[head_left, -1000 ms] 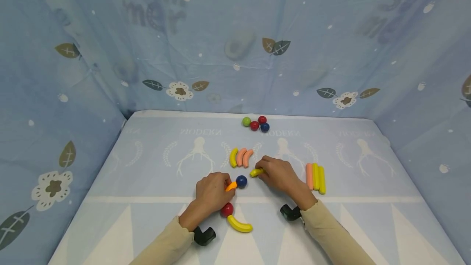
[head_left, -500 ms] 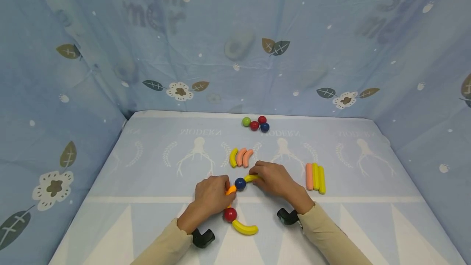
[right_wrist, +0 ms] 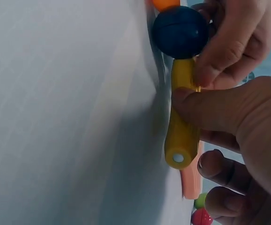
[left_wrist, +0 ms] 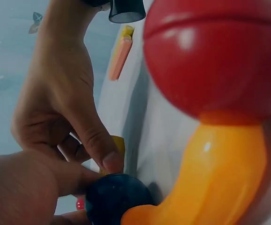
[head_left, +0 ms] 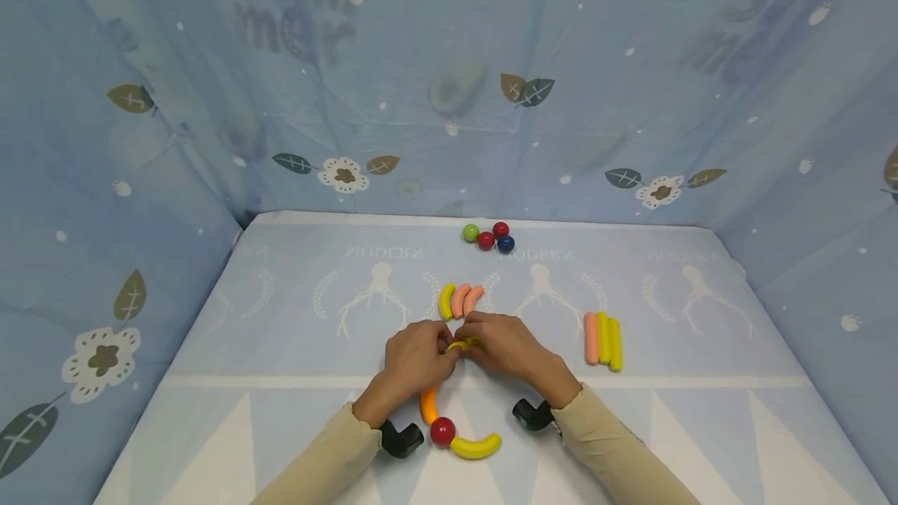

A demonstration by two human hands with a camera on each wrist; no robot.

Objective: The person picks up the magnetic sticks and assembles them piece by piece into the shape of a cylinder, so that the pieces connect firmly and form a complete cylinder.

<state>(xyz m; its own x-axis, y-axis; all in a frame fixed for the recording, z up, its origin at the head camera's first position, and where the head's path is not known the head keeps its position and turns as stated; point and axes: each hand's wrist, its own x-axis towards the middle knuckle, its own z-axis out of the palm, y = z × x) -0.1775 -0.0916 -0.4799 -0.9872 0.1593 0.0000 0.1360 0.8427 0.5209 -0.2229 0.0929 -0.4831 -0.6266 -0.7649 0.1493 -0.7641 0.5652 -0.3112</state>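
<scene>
My right hand (head_left: 501,341) pinches a short yellow curved rod (right_wrist: 182,140) between thumb and fingers; a pale dot shows in its free end. The rod's other end meets a blue ball (right_wrist: 179,33). My left hand (head_left: 418,357) pinches this ball, its thumb close beside the yellow rod. From the ball an orange curved rod (left_wrist: 210,173) runs to a red ball (head_left: 443,432). A second yellow curved rod (head_left: 477,447) extends from the red ball to the right on the table. The head view hides the blue ball behind the hands.
Beyond the hands lie a yellow curved piece (head_left: 447,301) and two pink curved pieces (head_left: 460,300). Farther back sit a green ball (head_left: 471,233), red balls (head_left: 486,241) and a blue one. Straight pink (head_left: 592,338) and yellow rods (head_left: 615,344) lie at right.
My right hand has moved left, bringing the yellow rod to the blue ball. My left hand has shifted from the orange rod to the ball. The red ball and front yellow rod have slid nearer me.
</scene>
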